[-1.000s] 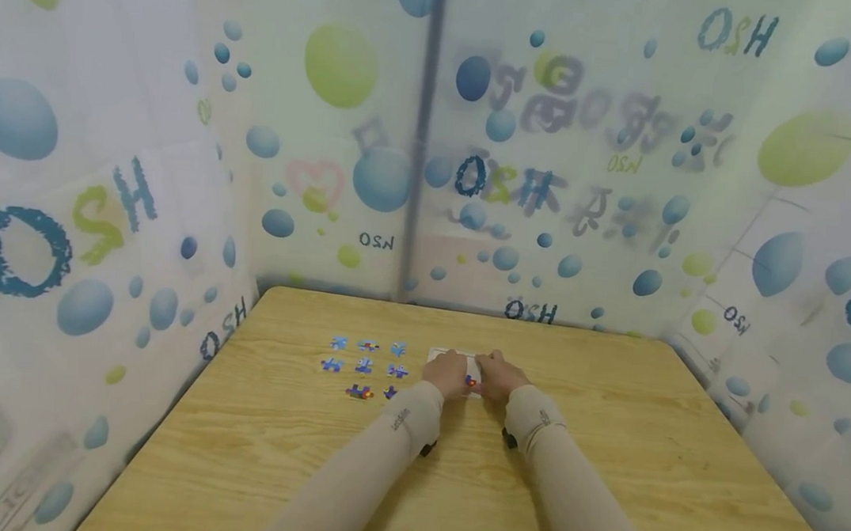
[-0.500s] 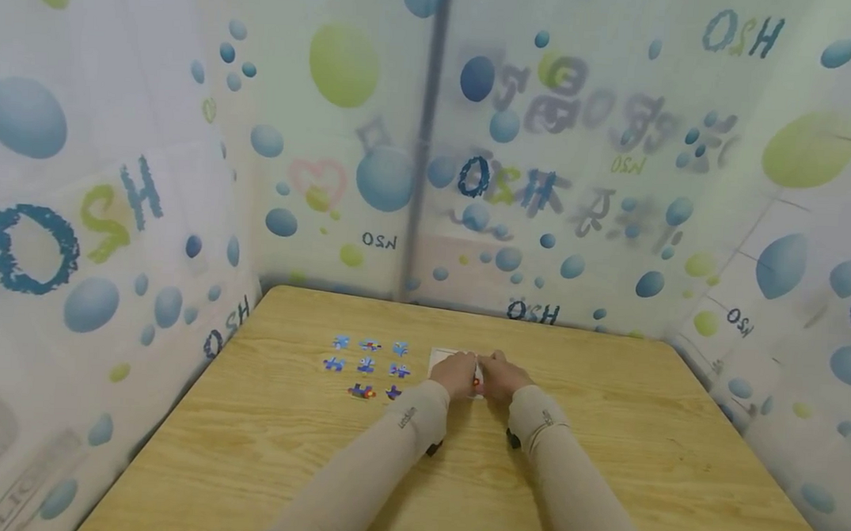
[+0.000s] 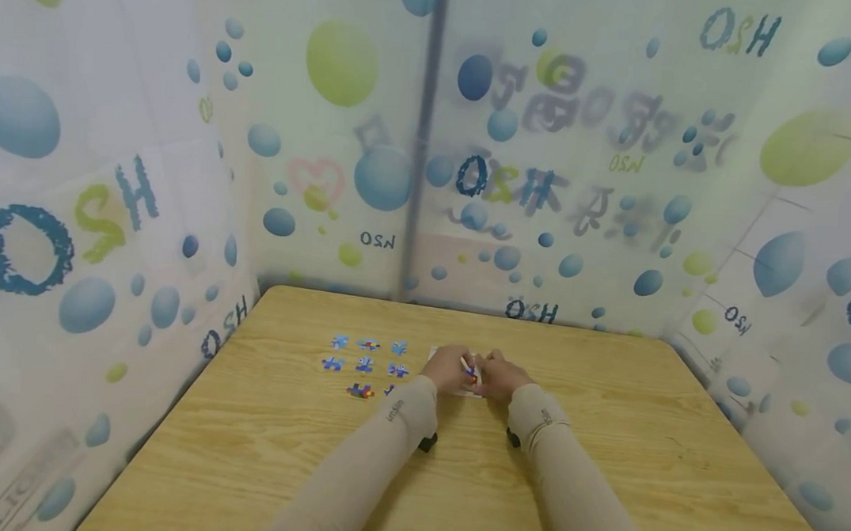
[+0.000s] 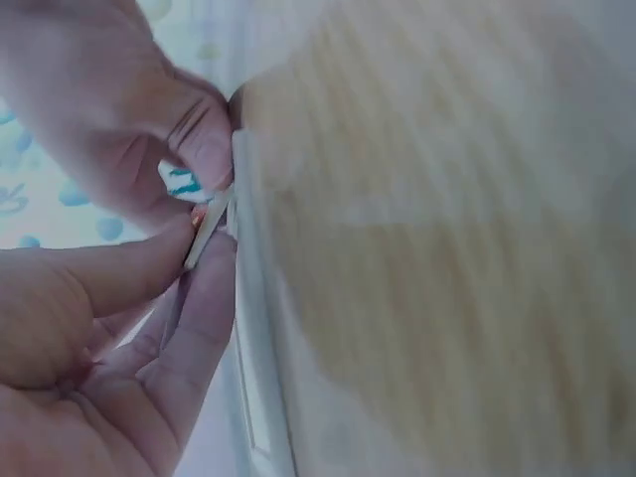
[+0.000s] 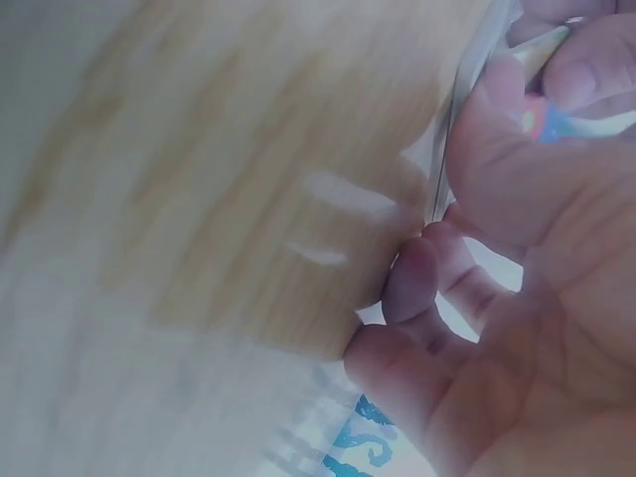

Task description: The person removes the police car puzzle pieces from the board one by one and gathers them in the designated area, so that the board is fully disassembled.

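A white puzzle tray (image 4: 256, 348) lies flat on the table under both hands. My left hand (image 3: 449, 369) pinches a jigsaw piece (image 4: 206, 238) between thumb and fingers; the piece stands tilted at the tray, its pale edge showing. At the tray's right side, my right hand (image 3: 501, 376) has curled fingers gripping the border, with the thumb (image 5: 497, 149) right by the piece. In the head view, blue and red print shows in the gap between the hands. The hands cover most of the tray.
Several loose blue jigsaw pieces (image 3: 364, 364) lie in rows on the wooden table (image 3: 604, 432), left of the tray. One dark piece (image 3: 390, 390) is partly behind the left sleeve. Patterned curtains (image 3: 337, 174) enclose the table's back and sides.
The left hand first moved right toward the right hand, then a little back left. The pinched jigsaw piece now shows its pale edge, more tilted. The right hand has barely moved.
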The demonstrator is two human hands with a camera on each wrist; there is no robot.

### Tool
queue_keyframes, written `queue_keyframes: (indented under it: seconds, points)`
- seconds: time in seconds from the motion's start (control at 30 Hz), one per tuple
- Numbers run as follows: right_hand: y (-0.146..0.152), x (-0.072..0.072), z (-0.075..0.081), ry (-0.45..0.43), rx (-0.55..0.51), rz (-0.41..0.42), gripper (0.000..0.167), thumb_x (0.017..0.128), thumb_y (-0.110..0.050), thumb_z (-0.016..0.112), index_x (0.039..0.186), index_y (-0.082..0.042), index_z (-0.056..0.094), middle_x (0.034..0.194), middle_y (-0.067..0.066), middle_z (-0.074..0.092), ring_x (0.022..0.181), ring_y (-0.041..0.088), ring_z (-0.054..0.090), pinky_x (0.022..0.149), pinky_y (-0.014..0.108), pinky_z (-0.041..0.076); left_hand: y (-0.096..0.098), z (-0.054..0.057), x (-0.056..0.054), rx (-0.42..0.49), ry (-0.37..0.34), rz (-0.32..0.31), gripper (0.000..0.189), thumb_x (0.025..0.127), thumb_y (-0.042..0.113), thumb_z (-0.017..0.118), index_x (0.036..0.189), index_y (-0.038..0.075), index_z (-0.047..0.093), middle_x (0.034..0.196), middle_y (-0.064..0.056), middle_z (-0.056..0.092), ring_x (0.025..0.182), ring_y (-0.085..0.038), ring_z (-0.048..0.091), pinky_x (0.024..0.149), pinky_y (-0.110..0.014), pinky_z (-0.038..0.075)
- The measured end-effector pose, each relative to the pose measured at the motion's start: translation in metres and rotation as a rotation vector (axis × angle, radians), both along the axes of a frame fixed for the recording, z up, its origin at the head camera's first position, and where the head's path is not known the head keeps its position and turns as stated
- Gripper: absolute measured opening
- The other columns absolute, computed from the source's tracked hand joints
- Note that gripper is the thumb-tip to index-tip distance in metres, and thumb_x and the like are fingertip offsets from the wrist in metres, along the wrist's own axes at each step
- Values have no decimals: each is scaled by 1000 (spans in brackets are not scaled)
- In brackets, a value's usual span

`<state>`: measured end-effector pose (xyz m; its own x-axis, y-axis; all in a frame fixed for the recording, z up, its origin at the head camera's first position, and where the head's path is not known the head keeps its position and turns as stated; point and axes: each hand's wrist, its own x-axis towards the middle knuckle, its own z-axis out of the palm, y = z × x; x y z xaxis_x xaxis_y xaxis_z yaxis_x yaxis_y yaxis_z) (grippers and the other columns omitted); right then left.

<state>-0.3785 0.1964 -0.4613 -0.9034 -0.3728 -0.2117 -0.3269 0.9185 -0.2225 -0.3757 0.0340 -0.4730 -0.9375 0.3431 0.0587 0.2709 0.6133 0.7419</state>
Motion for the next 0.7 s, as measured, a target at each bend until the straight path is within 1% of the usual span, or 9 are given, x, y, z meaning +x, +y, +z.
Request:
queue_keyframes:
  seconds: [0.07, 0.13, 0.23, 0.27, 0.33, 0.5, 0.6, 0.7]
  points:
    - [0, -1, -1, -7, 4, -6, 70, 98, -28, 69, 156, -5, 37, 129, 15, 47, 110, 30, 59, 94, 50, 52, -6, 1, -1, 43, -39, 7, 15, 85, 3, 81, 92, 8, 68, 86, -1, 67, 71, -12, 61, 63, -25, 52]
    - [1, -1, -2, -6, 5, -15, 71, 98, -29, 69, 156, -4, 36, 130, 15, 47, 110, 29, 58, 94, 49, 51, -14, 3, -2, 101, -86, 9, 15, 85, 1, 80, 93, 6, 68, 83, -2, 67, 69, -13, 64, 62, -25, 55]
    - [0, 0, -2, -2, 10, -23, 72, 98, -28, 70, 156, -3, 36, 131, 15, 46, 110, 29, 58, 94, 48, 51, -28, 10, 0, 211, -169, 23, 17, 85, -2, 79, 96, 1, 67, 82, -8, 69, 67, -19, 69, 63, -29, 60]
    - [0, 1, -1, -4, 6, -27, 72, 98, -28, 70, 156, -3, 36, 132, 16, 46, 111, 30, 58, 95, 49, 51, -34, 12, 1, 236, -183, 27, 17, 85, -3, 78, 97, 0, 66, 82, -10, 69, 68, -20, 70, 64, -30, 61]
    - [-1, 2, 0, -13, 0, -33, 72, 98, -28, 70, 156, -3, 36, 133, 17, 46, 113, 31, 57, 97, 50, 50, -47, 16, 3, 273, -207, 58, 16, 86, -4, 78, 95, -1, 65, 83, -11, 68, 69, -22, 71, 66, -31, 62]
    - [-3, 5, 3, -12, 11, -33, 71, 98, -29, 69, 156, -3, 36, 136, 17, 46, 117, 32, 56, 99, 49, 49, -79, 25, 10, 271, -208, 130, 12, 87, -2, 77, 91, -1, 66, 87, -13, 69, 71, -24, 73, 71, -35, 62]
    - [-3, 6, 5, -4, 13, -30, 71, 98, -29, 69, 155, -3, 36, 137, 19, 45, 119, 34, 56, 100, 49, 49, -97, 32, 13, 262, -207, 144, 11, 87, -2, 77, 92, -1, 67, 89, -14, 70, 74, -26, 74, 73, -39, 62]
    - [-4, 7, 5, -13, 8, -28, 71, 99, -29, 68, 156, -3, 36, 138, 20, 44, 120, 36, 56, 101, 50, 48, -116, 34, 15, 236, -213, 173, 12, 88, 1, 78, 91, 1, 66, 89, -13, 71, 74, -26, 74, 72, -39, 62]
